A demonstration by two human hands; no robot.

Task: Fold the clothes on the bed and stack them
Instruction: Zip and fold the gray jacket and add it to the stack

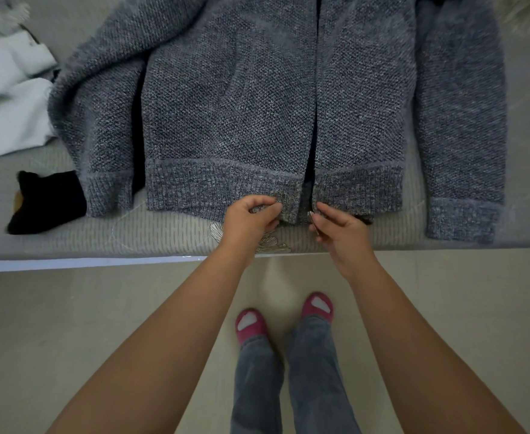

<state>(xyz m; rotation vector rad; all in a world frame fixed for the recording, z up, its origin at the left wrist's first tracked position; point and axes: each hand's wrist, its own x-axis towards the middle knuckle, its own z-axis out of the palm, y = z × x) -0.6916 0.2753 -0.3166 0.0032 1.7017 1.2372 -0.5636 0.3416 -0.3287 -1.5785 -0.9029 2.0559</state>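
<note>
Your left hand (251,216) pinched the grey cardigan (257,104)'s hem left of its front opening; your right hand (338,228), fingers loosely curled, touched the other edge. The cardigan lay flat on the bed (163,236), lengthwise away from you.

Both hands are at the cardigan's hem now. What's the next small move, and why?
Probably draw the two front edges together at the hem. The cardigan lies flat on the bed with a gap down its front, and the left hand pinches one hem corner while the right hand is at the other. Closing it squares it for folding.
</note>
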